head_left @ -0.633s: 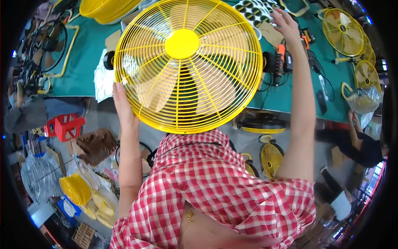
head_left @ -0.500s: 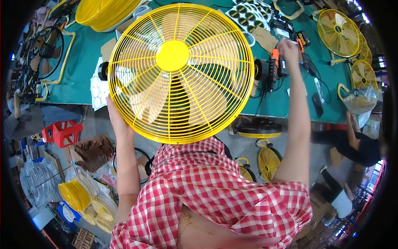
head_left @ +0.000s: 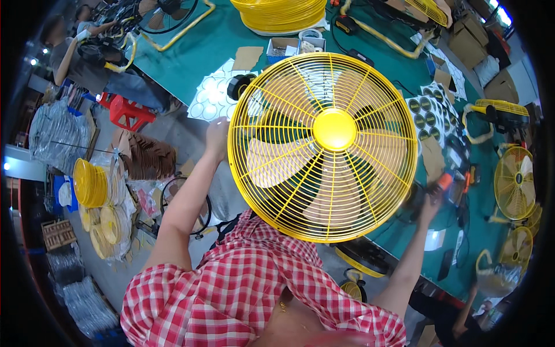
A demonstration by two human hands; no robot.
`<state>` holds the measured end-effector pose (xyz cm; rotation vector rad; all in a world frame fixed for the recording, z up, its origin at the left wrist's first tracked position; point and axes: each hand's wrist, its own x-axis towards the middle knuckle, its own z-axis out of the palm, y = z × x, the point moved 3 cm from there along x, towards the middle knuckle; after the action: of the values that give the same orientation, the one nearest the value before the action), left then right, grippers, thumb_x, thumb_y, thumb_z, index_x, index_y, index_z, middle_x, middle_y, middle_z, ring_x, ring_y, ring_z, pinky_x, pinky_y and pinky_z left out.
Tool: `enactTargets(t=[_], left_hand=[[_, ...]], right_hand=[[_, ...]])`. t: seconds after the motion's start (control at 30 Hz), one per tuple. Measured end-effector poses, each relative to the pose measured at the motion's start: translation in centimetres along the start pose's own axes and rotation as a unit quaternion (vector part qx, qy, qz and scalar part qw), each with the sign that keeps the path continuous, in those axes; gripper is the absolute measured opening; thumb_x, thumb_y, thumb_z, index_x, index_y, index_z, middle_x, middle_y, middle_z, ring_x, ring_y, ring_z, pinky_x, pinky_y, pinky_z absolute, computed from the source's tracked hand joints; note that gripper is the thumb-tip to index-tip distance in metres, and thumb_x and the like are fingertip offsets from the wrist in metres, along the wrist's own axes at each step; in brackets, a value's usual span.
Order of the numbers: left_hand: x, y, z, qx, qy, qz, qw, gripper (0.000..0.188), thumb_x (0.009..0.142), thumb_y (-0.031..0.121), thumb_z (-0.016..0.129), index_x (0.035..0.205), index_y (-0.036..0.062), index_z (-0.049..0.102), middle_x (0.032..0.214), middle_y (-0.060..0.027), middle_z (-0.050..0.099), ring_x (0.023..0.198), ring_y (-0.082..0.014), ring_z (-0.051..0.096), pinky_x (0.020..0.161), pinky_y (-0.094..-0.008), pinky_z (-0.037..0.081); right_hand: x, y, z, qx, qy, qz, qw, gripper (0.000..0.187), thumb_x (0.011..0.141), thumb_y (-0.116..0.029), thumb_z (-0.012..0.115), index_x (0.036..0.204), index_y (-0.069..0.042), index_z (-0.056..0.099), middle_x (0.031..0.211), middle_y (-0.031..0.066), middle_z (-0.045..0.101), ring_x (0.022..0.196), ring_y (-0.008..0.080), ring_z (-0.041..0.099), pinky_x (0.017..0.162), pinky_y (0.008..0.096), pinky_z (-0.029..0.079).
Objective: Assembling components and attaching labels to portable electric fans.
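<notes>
A large round fan point(head_left: 324, 211) with a yellow wire guard, yellow hub disc and pale blades stands before me at the table's near edge. My left hand point(head_left: 217, 137) is at the guard's left rim, closed on it, its fingertips partly hidden. A black knob point(head_left: 238, 87) sticks out just above that hand. To the right of the guard, my right hand point(head_left: 428, 206) is closed around an electric screwdriver point(head_left: 444, 181) with an orange end, smeared by motion. Its tip, beside the fan's right side, is too blurred to make out.
The green table point(head_left: 191, 55) carries stacked yellow guards point(head_left: 280, 14), a small parts box point(head_left: 282, 49), sheets of round labels point(head_left: 425, 110), another orange tool point(head_left: 467, 180) and a phone point(head_left: 445, 265). Finished fans point(head_left: 514, 182) stand at right. A red stool point(head_left: 130, 113) and co-workers are nearby.
My right hand has come down with the electric screwdriver, toward the fan's right side. The view has turned, so the fan appears farther right and lower. My left hand stays at the rim.
</notes>
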<state>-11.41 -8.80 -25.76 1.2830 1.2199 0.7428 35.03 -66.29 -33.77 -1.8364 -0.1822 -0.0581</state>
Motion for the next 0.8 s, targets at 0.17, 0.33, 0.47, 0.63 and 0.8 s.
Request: enactTargets(t=[0.17, 0.33, 0.47, 0.63, 0.8], left_hand=[[12.0, -0.9, 4.8, 0.231, -0.008, 0.221, 0.948, 0.032, 0.077, 0.022, 0.059, 0.105, 0.0055, 0.058, 0.090, -0.0173, 0.062, 0.082, -0.0297, 0.061, 0.072, -0.0354, 0.047], [20.4, 2.3, 13.1, 0.316, -0.098, 0.416, 0.847, 0.024, 0.080, 0.018, 0.055, 0.098, 0.0034, 0.059, 0.095, -0.0169, 0.059, 0.091, -0.0348, 0.054, 0.081, -0.0395, 0.044], [22.7, 2.0, 18.8, 0.393, -0.277, 0.491, 0.726, 0.028, 0.082, 0.019, 0.050, 0.104, 0.0049, 0.057, 0.099, -0.0145, 0.058, 0.098, -0.0319, 0.052, 0.084, -0.0404, 0.043], [25.9, -0.9, 22.3, 0.528, -0.333, 0.373, 0.687, 0.027, 0.078, 0.017, 0.052, 0.102, 0.0066, 0.057, 0.098, -0.0157, 0.058, 0.098, -0.0311, 0.054, 0.083, -0.0398, 0.044], [24.9, -1.7, 22.7, 0.438, -0.339, 0.450, 0.700, 0.024, 0.078, 0.020, 0.054, 0.098, 0.0077, 0.059, 0.096, -0.0169, 0.059, 0.092, -0.0343, 0.056, 0.080, -0.0414, 0.045]], right_hand=[[0.0, -10.6, -3.9, 0.280, 0.018, 0.079, 0.957, 0.024, 0.077, -0.006, 0.055, 0.100, -0.005, 0.048, 0.075, 0.0032, 0.052, 0.066, 0.0117, 0.053, 0.053, 0.0237, 0.044], [-7.4, -20.6, -7.7, 0.390, 0.103, -0.046, 0.914, 0.045, 0.080, -0.006, 0.054, 0.121, -0.001, 0.035, 0.085, 0.0061, 0.045, 0.075, 0.0147, 0.042, 0.070, 0.0285, 0.037], [-14.3, -25.8, -7.7, 0.334, 0.102, -0.116, 0.930, 0.027, 0.083, -0.008, 0.049, 0.106, 0.002, 0.039, 0.085, 0.0077, 0.039, 0.077, 0.0154, 0.037, 0.071, 0.0285, 0.033], [-20.3, -28.7, -6.2, 0.319, 0.139, -0.133, 0.928, 0.021, 0.084, -0.008, 0.045, 0.103, 0.002, 0.041, 0.086, 0.0073, 0.039, 0.079, 0.0159, 0.037, 0.073, 0.0286, 0.033], [-24.8, -31.3, -3.8, 0.302, 0.159, -0.163, 0.926, 0.045, 0.084, -0.005, 0.044, 0.125, 0.001, 0.029, 0.089, 0.0087, 0.039, 0.078, 0.0161, 0.038, 0.073, 0.0293, 0.035]])
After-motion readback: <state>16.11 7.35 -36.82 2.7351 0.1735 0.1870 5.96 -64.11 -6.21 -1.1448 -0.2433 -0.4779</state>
